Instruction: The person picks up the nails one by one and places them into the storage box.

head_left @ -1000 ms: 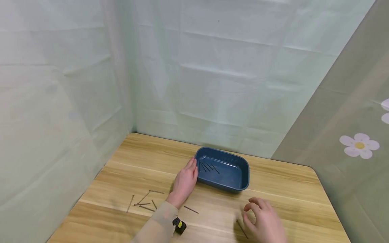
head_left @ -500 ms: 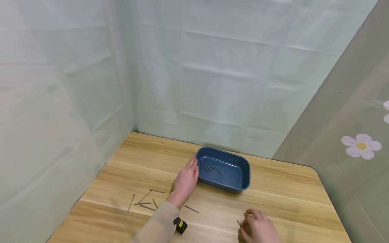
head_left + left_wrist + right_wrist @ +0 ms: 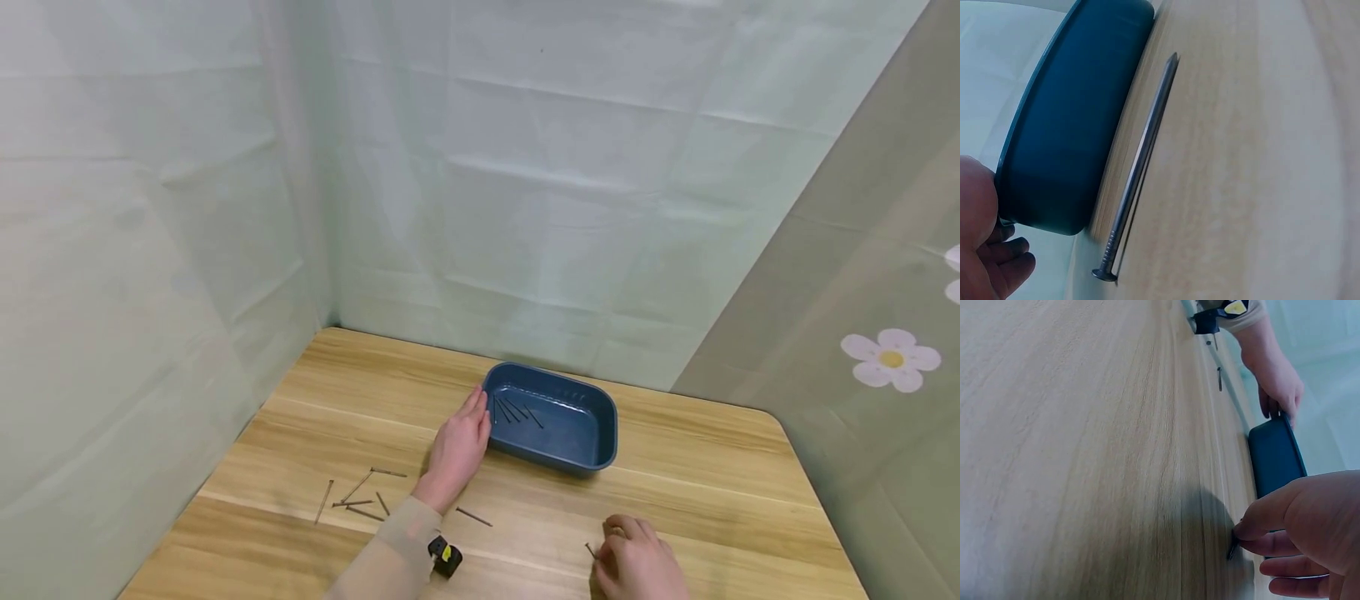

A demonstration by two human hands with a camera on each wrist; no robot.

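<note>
My left hand [image 3: 459, 446] rests against the left end of a dark blue rectangular tray [image 3: 558, 457], its fingers extended along the wall. The left wrist view has the thumb at the tray's rim. Several dark nails [image 3: 517, 411] lie inside the tray at its left side. At the front right, my right hand [image 3: 641, 560] pinches a nail [image 3: 590, 550] between thumb and forefinger, low at the tabletop. Much of this nail is hidden by the fingers; its end [image 3: 1232, 547] shows below the fingertips in the right wrist view.
Several loose nails [image 3: 351, 503] are scattered on the wooden table [image 3: 285, 450] at the left. Another single nail [image 3: 474, 517] lies between the left forearm and the right hand. Pale cloth [image 3: 525, 208] hangs behind the table and along both sides.
My right hand has come down onto the nail at the front right, and its thumb and forefinger have closed on it. The left hand and tray stay in place.
</note>
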